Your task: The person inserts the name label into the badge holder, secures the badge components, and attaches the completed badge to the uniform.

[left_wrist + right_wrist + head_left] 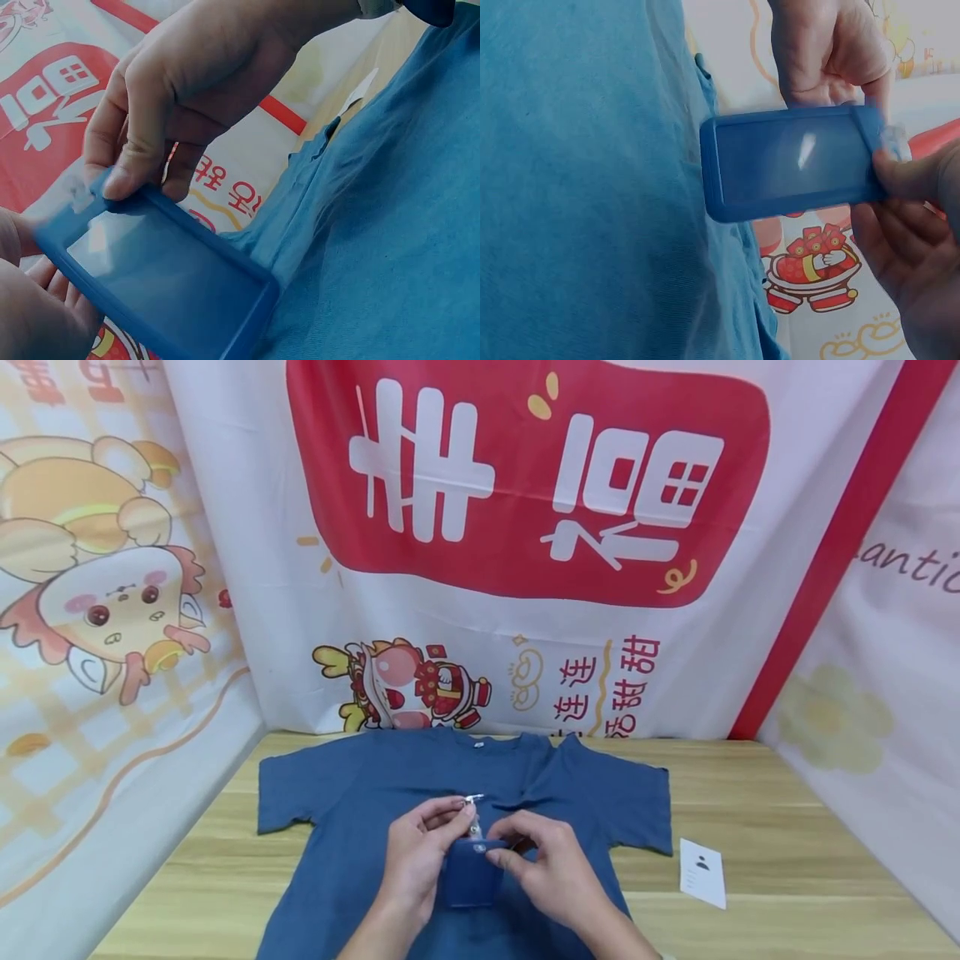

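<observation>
A blue badge holder [471, 885] with a see-through window hangs upright above the blue T-shirt [352, 827]. A short clear strap with a metal clip [473, 798] joins its top edge. My left hand [423, 852] pinches the strap and clip between thumb and fingers. At the holder's top right corner, my right hand [551, 864] grips the edge between thumb and fingers. In the left wrist view the window of the badge holder [172, 270] shows no card in it. The right wrist view shows the same holder [791, 165] lying sideways across the picture.
To the right of the shirt, a white card [702, 873] with a dark person icon lies on the wooden table [795, 893]. The T-shirt is spread out, collar at the back. Printed cloth [525, 635] hangs behind and at both sides.
</observation>
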Available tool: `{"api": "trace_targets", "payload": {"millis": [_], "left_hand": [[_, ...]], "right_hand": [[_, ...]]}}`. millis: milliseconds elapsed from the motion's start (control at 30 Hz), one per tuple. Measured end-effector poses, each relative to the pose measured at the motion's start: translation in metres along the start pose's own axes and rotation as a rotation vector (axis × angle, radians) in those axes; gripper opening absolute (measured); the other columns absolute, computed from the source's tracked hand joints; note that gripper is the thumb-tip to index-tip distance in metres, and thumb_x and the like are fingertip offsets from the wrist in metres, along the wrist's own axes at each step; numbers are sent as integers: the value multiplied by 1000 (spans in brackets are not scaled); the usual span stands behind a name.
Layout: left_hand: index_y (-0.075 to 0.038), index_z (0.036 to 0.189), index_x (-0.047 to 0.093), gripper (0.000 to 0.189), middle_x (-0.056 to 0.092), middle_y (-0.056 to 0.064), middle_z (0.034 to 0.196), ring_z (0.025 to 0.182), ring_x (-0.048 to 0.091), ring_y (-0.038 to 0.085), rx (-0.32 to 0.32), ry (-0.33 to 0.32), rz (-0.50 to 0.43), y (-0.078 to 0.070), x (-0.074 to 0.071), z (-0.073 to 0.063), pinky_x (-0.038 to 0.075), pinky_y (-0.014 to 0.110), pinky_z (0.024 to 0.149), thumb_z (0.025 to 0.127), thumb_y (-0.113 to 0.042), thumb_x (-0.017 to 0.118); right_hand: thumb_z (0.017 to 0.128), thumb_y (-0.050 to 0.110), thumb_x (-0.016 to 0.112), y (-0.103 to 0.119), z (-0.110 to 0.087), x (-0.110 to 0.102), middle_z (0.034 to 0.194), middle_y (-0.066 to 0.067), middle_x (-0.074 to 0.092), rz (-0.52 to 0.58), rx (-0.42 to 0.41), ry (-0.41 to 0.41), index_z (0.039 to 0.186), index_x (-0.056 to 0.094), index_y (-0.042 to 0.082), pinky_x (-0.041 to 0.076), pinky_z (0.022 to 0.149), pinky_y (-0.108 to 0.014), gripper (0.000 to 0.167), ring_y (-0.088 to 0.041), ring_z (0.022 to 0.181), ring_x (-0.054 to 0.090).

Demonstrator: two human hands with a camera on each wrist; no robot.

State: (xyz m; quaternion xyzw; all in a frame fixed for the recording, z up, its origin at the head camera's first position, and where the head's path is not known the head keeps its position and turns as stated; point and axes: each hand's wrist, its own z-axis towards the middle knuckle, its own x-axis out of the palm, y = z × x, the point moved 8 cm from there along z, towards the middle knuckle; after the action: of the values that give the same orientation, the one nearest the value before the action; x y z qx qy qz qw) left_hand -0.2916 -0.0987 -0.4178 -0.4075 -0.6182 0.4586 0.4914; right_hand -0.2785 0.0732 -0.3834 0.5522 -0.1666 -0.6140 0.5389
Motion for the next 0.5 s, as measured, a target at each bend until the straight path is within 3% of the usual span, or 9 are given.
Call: {"api": "trace_targets", "payload": {"millis": [200,333,500], "left_hand": [[2,124,75,32,78,-1,96,83,74,12,-29,14,-19,3,-2,1,65,28,77,97,-15,82],[-1,122,77,32,79,0,99,87,74,12,-30,17,41,1,-1,0,63,27,80,96,-18,83],[-6,117,80,27,80,-2,99,88,73,9,-61,-24,112,5,-4,0,55,28,77,95,-22,84]], "right_hand": [[100,21,79,11,-3,1,105,1,79,94,1,45,107,81,22,64,80,-28,8,-7,90,72],[99,22,80,12,-3,-4,103,0,78,91,8,23,106,81,22,63,77,-29,8,-8,86,71],[98,25,81,8,-2,-13,101,1,77,85,74,-35,106,82,24,61,77,-29,8,-10,86,69]]}}
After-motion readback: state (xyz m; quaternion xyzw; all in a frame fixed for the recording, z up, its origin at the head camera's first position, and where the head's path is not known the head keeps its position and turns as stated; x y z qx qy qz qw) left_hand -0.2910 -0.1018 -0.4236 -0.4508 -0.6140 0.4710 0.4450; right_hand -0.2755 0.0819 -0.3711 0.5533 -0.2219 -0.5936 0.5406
